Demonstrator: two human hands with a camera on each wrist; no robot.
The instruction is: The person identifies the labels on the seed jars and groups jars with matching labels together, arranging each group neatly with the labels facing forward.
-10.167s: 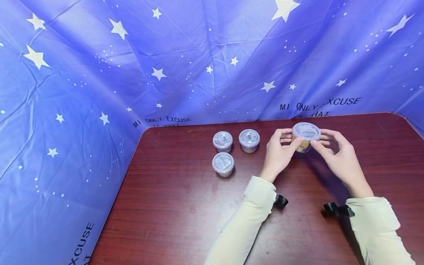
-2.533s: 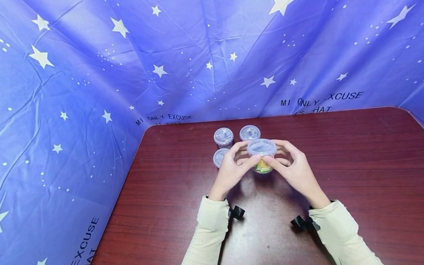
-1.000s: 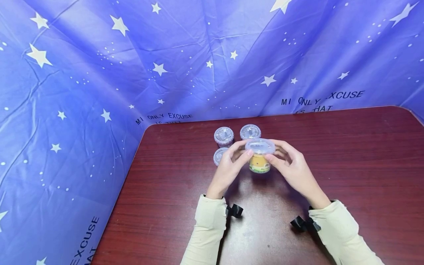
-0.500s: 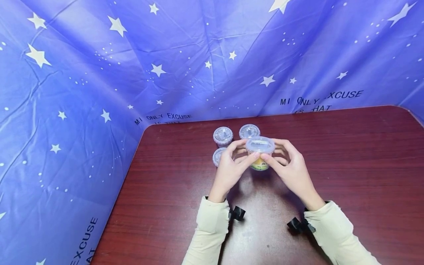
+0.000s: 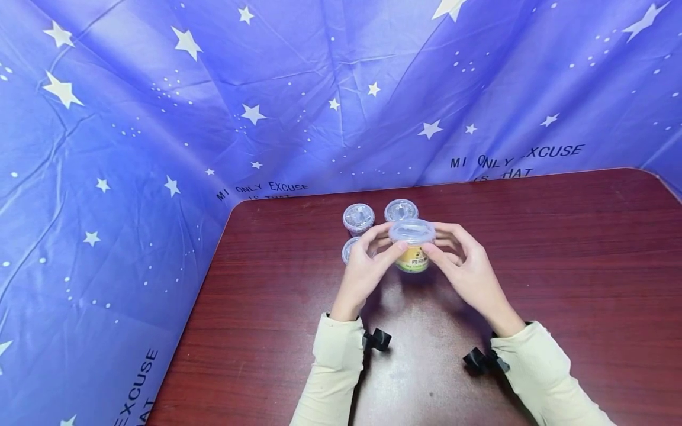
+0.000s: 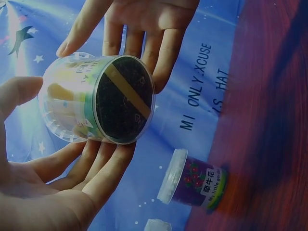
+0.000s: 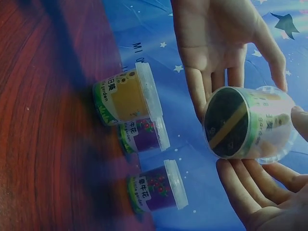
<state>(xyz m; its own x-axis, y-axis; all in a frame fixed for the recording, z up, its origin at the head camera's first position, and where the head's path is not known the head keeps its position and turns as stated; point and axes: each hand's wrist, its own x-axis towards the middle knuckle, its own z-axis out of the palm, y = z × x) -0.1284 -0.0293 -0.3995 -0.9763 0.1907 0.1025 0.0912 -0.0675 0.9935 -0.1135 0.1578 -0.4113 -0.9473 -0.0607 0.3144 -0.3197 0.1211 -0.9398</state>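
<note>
A clear lidded plastic tub (image 5: 412,245) with a yellow and green label is held up above the table between both hands. My left hand (image 5: 364,269) grips its left side, thumb at the front just below the lid and fingers behind. On the other side, my right hand (image 5: 469,269) grips it the same way. Dark contents and a tan strip show through the bottom of the tub (image 6: 125,98) in the left wrist view. The lid is on. From the head view, most of the fingers are hidden behind the tub.
Behind the hands stand three more lidded tubs: one back left (image 5: 359,219), one back right (image 5: 401,210), and one nearer (image 5: 351,251), partly covered by the left hand. They stand on a dark red wooden table (image 5: 266,331). A blue starry cloth (image 5: 298,89) hangs behind.
Since the oldest frame, both hands have brought the tub from the right to mid-table. Within the last second the thumbs came together and parted again, and the label's writing has come round to the front.
</note>
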